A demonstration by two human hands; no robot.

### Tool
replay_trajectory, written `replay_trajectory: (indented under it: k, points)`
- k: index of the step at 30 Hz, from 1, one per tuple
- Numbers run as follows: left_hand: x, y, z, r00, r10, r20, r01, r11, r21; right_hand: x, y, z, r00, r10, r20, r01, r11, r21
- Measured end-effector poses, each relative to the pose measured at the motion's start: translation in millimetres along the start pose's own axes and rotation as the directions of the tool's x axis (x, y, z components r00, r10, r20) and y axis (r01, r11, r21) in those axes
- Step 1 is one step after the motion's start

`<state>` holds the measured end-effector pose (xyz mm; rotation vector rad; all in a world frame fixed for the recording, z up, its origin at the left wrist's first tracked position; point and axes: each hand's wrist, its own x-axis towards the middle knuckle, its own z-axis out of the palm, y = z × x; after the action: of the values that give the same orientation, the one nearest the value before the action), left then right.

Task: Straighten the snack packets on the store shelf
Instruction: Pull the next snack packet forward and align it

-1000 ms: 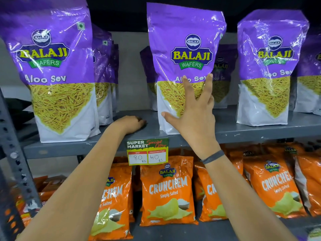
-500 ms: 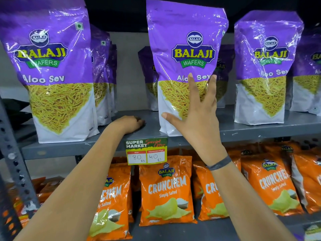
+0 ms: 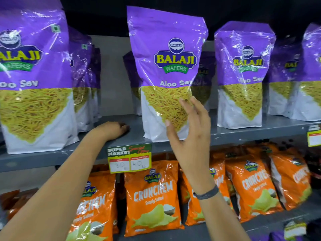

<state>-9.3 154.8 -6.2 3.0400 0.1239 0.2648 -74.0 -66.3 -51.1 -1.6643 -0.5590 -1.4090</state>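
Observation:
A purple Balaji Aloo Sev packet (image 3: 166, 49) stands on the grey shelf (image 3: 234, 134) at the middle, its top leaning slightly left. My right hand (image 3: 189, 129) is in front of its lower right corner, fingers spread, holding nothing, fingertips at the packet's clear window. My left hand (image 3: 112, 130) rests on the shelf just left of this packet, fingers curled down, nothing in it. Another Aloo Sev packet (image 3: 33, 84) stands upright at the left and a third (image 3: 243, 75) at the right, each with more packets behind.
A green and yellow price tag (image 3: 129, 158) hangs from the shelf edge under my left hand. Orange Crunchem packets (image 3: 152, 197) stand in a row on the shelf below. A further purple packet (image 3: 312, 66) is at the far right edge.
My right hand has come off the middle packet's front and turned edge-on, moving to its lower right. My left hand has stayed on the shelf. The view has shifted closer.

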Motion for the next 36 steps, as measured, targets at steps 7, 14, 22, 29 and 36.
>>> replay_trajectory:
  k: [7, 14, 22, 29, 36]
  points:
    - [-3, -2, -3, 1.0, -0.007, -0.001, 0.007, 1.0, -0.018, 9, 5, 12, 0.976, 0.077, 0.203, -0.062, 0.995, -0.078]
    - [-1, -4, -2, 1.0, 0.016, 0.017, -0.016, 1.0, -0.015, 13, 12, 23, 0.972, 0.072, 0.223, -0.06, 0.996, -0.059]
    - [-1, -2, -3, 1.0, 0.004, 0.017, -0.004, 1.0, -0.024, 15, 16, 30, 0.972, 0.077, 0.221, -0.065, 0.996, -0.061]
    - [0, -5, -1, 1.0, 0.001, 0.02, 0.0, 1.0, -0.018, 14, 16, 31, 0.973, 0.084, 0.216, -0.074, 0.996, -0.056]
    - [1, -6, -1, 1.0, -0.001, 0.014, 0.001, 1.0, -0.022, 14, 18, 37, 0.972, 0.089, 0.216, -0.077, 0.995, -0.065]
